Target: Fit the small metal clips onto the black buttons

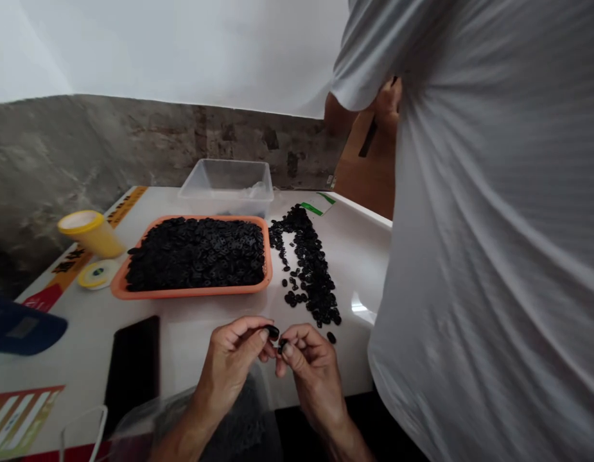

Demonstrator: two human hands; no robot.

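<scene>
Between thumb and fingers, my left hand (239, 353) pinches a small black oval piece (272, 332). Close beside it, my right hand (312, 362) is closed on another small black piece (282, 345), mostly covered by the fingertips. The two pieces are near each other; whether they touch I cannot tell. Just beyond my hands, a long pile of similar black pieces (316, 276) is spread on the white table (195, 327). An orange basket (191, 294) heaped with many more black pieces stands to the left of that pile.
Behind the basket is a clear plastic bin (229, 179). A yellow canister (92, 232), its lid (98, 274), a black phone (133, 366) and a dark blue object (24, 326) lie leftward. A clear bag or container (239, 423) sits below my hands. A person in a grey shirt (484, 224) stands close right.
</scene>
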